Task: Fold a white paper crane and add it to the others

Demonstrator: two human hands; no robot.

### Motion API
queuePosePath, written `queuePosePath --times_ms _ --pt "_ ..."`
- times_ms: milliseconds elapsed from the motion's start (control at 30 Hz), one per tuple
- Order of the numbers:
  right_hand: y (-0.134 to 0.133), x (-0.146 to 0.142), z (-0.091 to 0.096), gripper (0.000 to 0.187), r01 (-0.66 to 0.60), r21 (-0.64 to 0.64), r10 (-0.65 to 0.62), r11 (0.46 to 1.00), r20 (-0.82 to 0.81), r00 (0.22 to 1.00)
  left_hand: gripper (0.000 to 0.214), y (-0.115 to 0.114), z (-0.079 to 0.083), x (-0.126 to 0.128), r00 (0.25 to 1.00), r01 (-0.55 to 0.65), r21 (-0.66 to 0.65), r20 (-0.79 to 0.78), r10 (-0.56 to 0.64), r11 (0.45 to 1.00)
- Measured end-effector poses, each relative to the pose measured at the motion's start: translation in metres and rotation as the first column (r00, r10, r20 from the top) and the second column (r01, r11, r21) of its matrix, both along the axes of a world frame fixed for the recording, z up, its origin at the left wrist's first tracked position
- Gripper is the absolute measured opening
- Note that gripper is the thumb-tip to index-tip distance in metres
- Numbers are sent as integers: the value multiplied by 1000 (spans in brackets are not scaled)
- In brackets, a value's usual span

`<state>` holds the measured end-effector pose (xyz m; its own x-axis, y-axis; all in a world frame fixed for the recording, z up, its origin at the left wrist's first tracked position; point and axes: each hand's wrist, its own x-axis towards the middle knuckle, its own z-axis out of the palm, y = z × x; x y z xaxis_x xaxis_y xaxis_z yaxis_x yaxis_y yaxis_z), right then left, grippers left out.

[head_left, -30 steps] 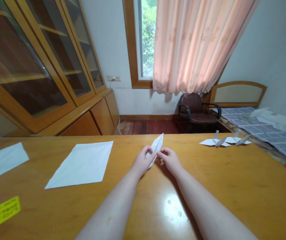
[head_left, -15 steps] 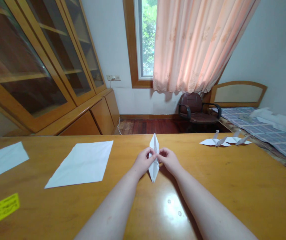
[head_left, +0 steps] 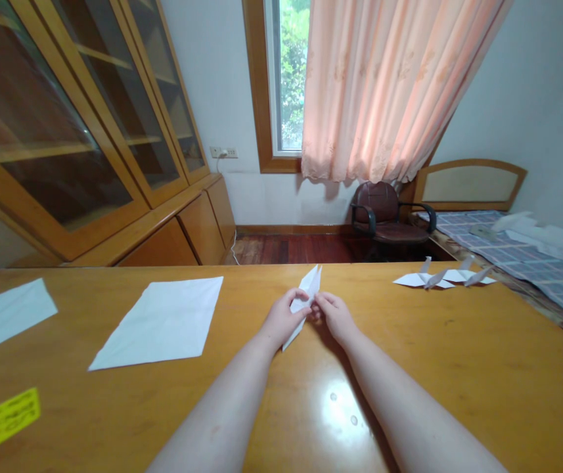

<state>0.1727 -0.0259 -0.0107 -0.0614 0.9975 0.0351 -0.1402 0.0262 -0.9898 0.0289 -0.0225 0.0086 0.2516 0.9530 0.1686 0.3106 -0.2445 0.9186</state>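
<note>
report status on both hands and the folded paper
Left hand gripping folded white paper, right hand pinching its right edge. Paper slanted, tips pointed. Two paper cranes off right, not in the way.

Left hand [head_left: 284,318], right hand [head_left: 334,315] pinching (close together).

So the tabletop [head_left: 449,381] is shiny yellowish-brown wood, with a bright glare patch near the front and two small round marks [head_left: 354,420] showing in it. Over left there's a flat white sheet [head_left: 163,322], plus another paper sheet [head_left: 5,318] cut off by the view's edge. Far right, two folded paper birds [head_left: 409,280] sit side by side, can't tell if they're touching.
</note>
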Motion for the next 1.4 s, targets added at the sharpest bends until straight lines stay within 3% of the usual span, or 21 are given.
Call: queuePosePath --times_ms 200,600,767,967,1200,1400 --pt "-1 0 1 39 21 -4 -21 1000 119 993 23 -1 2 1 1000 5 -10 21 -5 1000" --pt "-1 -1 1 35 10 -6 -10 1000 13 1000 43 -1 -2 -1 997 3 -85 74 3 996" --pt "-4 -1 10 29 26 46 -30 999 87 996 30 0 -5 -2 995 -54 -73 79 60 996" --pt "-4 -1 10 27 76 60 -80 995 66 995 19 2 -3 -2 964 51 -138 264 -13 989" --pt "-2 -1 8 29 82 51 -85 995 46 995 22 0 5 -2 977 6 -134 211 22 991" --pt "-2 -1 6 28 85 55 -88 995 60 994 28 2 -1 -5 981 -19 -85 189 34 996"
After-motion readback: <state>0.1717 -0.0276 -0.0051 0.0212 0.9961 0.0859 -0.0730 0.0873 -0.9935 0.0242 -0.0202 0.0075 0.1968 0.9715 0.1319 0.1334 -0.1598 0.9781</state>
